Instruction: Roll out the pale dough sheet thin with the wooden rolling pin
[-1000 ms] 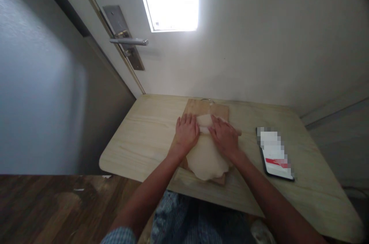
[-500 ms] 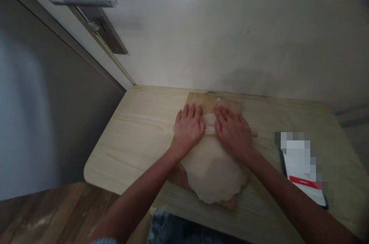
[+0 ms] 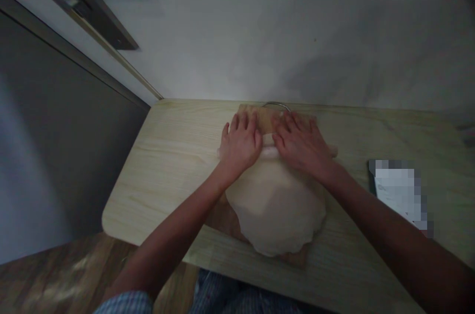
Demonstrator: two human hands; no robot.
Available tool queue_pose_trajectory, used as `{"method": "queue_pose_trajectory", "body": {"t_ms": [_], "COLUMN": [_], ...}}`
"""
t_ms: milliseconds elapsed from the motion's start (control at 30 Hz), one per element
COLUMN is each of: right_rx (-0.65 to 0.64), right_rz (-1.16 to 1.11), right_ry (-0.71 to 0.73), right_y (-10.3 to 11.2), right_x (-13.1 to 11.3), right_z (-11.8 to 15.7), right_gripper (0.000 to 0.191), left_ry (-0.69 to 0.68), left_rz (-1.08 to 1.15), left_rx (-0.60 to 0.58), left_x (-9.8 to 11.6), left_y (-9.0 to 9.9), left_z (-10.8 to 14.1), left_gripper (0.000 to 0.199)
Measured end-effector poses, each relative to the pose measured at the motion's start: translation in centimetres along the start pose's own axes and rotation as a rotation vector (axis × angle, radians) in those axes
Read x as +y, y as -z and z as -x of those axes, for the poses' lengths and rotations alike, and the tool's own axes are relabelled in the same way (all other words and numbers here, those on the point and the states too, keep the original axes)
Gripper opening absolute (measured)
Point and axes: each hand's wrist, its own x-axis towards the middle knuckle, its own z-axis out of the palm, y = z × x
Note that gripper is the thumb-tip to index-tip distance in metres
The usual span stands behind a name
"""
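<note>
The left hand (image 3: 241,145) and the right hand (image 3: 302,148) lie palm down on the rolling pin (image 3: 270,152), fingers extended forward and not wrapped around it. The pin lies crosswise over the far part of a dough sheet (image 3: 280,210); its right end projects beyond the right hand, and a short length shows between the hands. The sheet is thin, irregular at its near edge, and rests on a wooden cutting board (image 3: 222,217), covering most of its surface. A curved metal handle (image 3: 277,104) is located at the board's far edge. The board lies on a pale wood-grain worktop (image 3: 156,170). From where I stand, a smartphone (image 3: 395,190), its screen partly blurred, lies on the worktop to the right, apart from the board. Beyond the worktop stands a door with a metal lock plate (image 3: 107,22).
</note>
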Motion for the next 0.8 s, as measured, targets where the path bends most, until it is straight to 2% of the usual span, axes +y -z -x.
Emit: {"method": "queue_pose_trajectory", "body": {"t_ms": [233, 433, 600, 800], "right_rx": [0.094, 0.064, 0.107, 0.157], "right_rz": [-0.061, -0.072, -0.071, -0.075], "right_ry": [-0.009, -0.033, -0.015, -0.082], "right_y": [-0.1, -0.2, -0.5, 0.0], "right_x": [0.3, 0.7, 1.1, 0.4], "right_z": [-1.1, -2.6, -4.0, -3.2], "right_gripper": [0.051, 0.052, 0.052, 0.047], "left_ry": [0.021, 0.033, 0.029, 0.043], "left_rz": [-0.008, 0.032, 0.058, 0.075], "left_rx": [0.015, 0.037, 0.072, 0.135], "left_x": [0.0, -0.4, -0.7, -0.6], "left_y": [0.3, 0.0, -0.1, 0.1], "left_z": [-1.0, -2.7, -4.3, -3.8], "left_gripper": [0.046, 0.045, 0.043, 0.038]}}
